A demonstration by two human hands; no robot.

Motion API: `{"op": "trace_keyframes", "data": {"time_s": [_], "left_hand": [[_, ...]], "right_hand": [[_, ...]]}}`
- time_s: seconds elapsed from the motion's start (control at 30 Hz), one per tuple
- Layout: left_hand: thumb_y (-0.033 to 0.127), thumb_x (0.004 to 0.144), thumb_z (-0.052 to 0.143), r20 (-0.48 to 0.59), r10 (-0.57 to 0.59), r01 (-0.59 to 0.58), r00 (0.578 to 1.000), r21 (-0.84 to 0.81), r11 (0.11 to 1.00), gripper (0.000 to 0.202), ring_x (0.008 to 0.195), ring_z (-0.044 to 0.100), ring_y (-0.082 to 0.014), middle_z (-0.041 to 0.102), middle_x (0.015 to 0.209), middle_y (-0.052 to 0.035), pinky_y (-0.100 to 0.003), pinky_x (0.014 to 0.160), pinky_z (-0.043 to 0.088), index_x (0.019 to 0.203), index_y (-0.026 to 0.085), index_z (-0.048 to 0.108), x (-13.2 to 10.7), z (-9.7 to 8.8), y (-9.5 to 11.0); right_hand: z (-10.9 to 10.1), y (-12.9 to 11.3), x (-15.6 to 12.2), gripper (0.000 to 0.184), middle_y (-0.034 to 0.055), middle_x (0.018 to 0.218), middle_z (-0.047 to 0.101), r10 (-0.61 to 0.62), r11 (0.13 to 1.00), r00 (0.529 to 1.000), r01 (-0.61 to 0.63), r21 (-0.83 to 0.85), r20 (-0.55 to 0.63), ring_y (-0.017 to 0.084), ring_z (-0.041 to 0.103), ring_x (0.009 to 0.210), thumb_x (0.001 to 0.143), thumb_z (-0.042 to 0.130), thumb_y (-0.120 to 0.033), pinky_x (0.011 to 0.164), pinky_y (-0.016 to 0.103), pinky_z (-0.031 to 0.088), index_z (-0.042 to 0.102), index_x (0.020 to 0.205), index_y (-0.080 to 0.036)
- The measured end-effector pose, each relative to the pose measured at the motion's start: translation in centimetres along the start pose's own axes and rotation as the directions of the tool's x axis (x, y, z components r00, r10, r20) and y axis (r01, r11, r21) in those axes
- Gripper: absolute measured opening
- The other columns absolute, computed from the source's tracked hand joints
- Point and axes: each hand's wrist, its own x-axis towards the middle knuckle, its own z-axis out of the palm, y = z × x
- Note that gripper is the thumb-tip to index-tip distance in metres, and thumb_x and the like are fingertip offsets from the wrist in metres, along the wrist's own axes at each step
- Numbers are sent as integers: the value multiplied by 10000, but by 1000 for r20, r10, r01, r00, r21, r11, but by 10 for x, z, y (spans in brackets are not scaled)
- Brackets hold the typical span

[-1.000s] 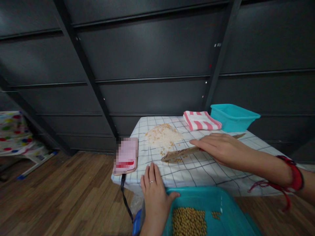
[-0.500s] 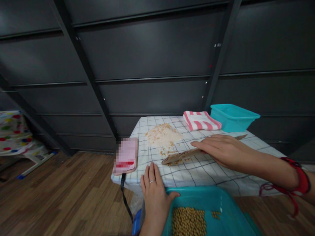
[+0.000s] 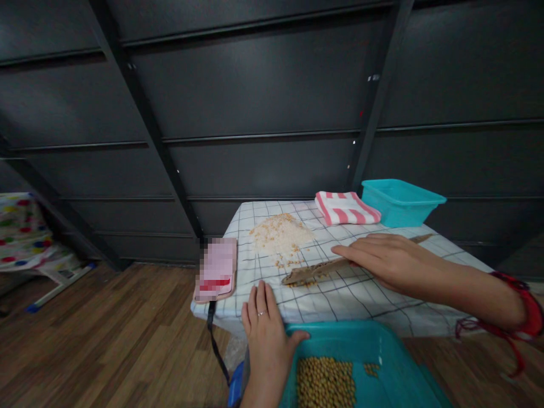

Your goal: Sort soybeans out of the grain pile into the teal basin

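My right hand [image 3: 389, 260] grips the upper edge of a long strip of brown cardboard [image 3: 312, 272], which stands tilted on the checked tablecloth. Some yellow beans lie along the strip's lower edge. Behind it is a low heap of white rice grains [image 3: 283, 233] with yellow beans mixed in. My left hand [image 3: 267, 334] lies stretched out, its fingers on the cloth at the table's front edge and its thumb on the rim of a teal basin [image 3: 352, 330]. A pile of yellow beans [image 3: 325, 382] fills the basin's left part, with several more apart on the right.
A folded pink-and-white striped towel [image 3: 346, 208] and a turquoise bin [image 3: 399, 207] sit at the table's back right. On the left edge lies a pink phone [image 3: 221, 260] with a black strap. A dark panelled wall [image 3: 255, 96] stands behind the table.
My right hand and the cardboard have shifted very slightly right, and the strip leans a little differently. My left hand stays in place.
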Motion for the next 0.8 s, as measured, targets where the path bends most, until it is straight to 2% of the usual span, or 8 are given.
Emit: {"op": "trace_keyframes", "data": {"time_s": [0.2, 0.33, 0.5, 0.57, 0.67, 0.73, 0.8], "left_hand": [[452, 514, 666, -3, 1, -1, 1000, -14, 1000, 990, 1171, 302, -346, 390, 1262, -195, -538, 925, 272, 1284, 89, 160, -1, -1, 2], [411, 509, 680, -18, -23, 23, 1000, -21, 1000, 979, 1169, 305, -344, 397, 1256, -193, -531, 928, 274, 1278, 85, 170, -1, -4, 4], [470, 527, 647, 18, 21, -20, 1000, -26, 999, 973, 1175, 294, -344, 358, 1288, -192, -526, 920, 286, 1283, 84, 171, -2, -3, -1], [458, 545, 634, 26, 14, -13, 1000, -18, 1000, 947, 1179, 288, -340, 358, 1288, -193, -524, 924, 281, 1281, 77, 177, -2, -2, -1], [404, 592, 602, 38, -8, 8, 999, -14, 1000, 866, 1185, 285, -321, 361, 1289, -184, -513, 937, 270, 1282, 82, 187, -2, -1, 0], [413, 582, 607, 40, -11, 12, 999, -18, 1000, 869, 1184, 282, -324, 362, 1286, -189, -512, 936, 271, 1274, 72, 208, -2, -1, 1], [452, 539, 638, 41, 0, 1, 999, -16, 1000, 924, 1180, 277, -338, 364, 1281, -202, -516, 926, 282, 1263, 52, 225, -2, 0, 1]], "right_hand": [[-8, -7, -9, 410, 49, 875, 635, 30, 996, 997, -35, 78, 69, 144, 583, 780, 709, 333, 10, 669, 274, 448, 521, 1027, -166], [-15, -13, -16, 417, 46, 900, 628, 50, 991, 998, -56, 122, 49, 139, 578, 796, 722, 312, 17, 677, 267, 446, 515, 1033, -172], [-35, -23, -14, 377, -6, 689, 626, 104, 962, 992, -118, 245, 68, 94, 568, 589, 774, 251, -11, 528, 207, 447, 550, 907, -198], [-41, -29, -18, 376, -9, 643, 619, 89, 977, 996, -92, 193, 23, 97, 555, 546, 791, 238, -30, 495, 208, 448, 551, 912, -200], [-45, -34, -28, 404, 2, 748, 646, 35, 998, 995, -30, 59, -96, 118, 575, 640, 781, 241, -15, 544, 233, 464, 535, 983, -204], [-46, -32, -33, 391, -7, 759, 647, 68, 994, 992, -59, 87, -108, 118, 574, 651, 788, 259, -34, 553, 233, 465, 529, 1002, -220], [-45, -25, -32, 355, -15, 743, 644, 165, 974, 985, -154, 169, -52, 111, 577, 640, 808, 271, -78, 558, 224, 467, 534, 989, -234]]}}
